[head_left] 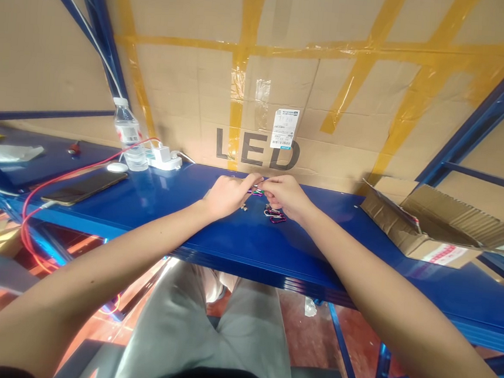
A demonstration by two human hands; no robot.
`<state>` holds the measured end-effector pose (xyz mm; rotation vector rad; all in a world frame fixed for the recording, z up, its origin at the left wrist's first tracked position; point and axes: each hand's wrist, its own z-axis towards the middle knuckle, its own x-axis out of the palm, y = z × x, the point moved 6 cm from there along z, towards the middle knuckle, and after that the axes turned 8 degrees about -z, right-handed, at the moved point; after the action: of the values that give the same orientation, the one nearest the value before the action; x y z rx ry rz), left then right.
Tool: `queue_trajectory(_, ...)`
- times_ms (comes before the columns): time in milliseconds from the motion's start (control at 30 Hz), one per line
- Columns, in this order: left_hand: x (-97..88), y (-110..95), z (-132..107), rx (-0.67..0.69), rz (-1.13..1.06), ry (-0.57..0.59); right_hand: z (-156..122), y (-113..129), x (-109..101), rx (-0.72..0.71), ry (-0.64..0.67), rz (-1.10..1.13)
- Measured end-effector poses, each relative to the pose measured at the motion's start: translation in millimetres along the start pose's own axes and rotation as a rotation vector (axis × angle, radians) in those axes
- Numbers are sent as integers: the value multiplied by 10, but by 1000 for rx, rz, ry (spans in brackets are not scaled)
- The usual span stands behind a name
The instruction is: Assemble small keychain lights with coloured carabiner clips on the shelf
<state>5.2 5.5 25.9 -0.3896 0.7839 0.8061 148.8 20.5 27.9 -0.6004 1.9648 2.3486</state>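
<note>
My left hand [230, 195] and my right hand [287, 197] meet over the middle of the blue table, with their fingertips close together. Both are closed in a pinch. What they pinch is too small and too covered by fingers to name. Between them shows a purple and green metallic piece [257, 193], perhaps a carabiner; I cannot tell whether it is held or lies on the table. Several small carabiners [275, 214], silver, purple and red, lie just below my right hand. Beside my left fingers are tiny metal bits [244, 208].
A large taped cardboard box [189, 101] stands behind the blue table [238, 241]. An open cardboard carton [423, 246] sits at right. At left are a water bottle [129, 137], a white charger block [163, 156], a phone [85, 188] and a red cable [65, 174].
</note>
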Motion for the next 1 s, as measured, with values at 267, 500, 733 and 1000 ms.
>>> queue_trajectory(267,-101,144,43,-193,-123,-50,148,1,-322,-196,-103,-727)
queue_trajectory(500,-108,245,49,-329,-243,-18,162,-113,-351,-174,109,-1110)
queue_trajectory(733,0,337,53,-257,-300,-6,143,-130,-270,-181,188,-1208)
queue_trajectory(1000,67,420,57,-212,-363,-15,174,-189,-195,-182,231,-1275)
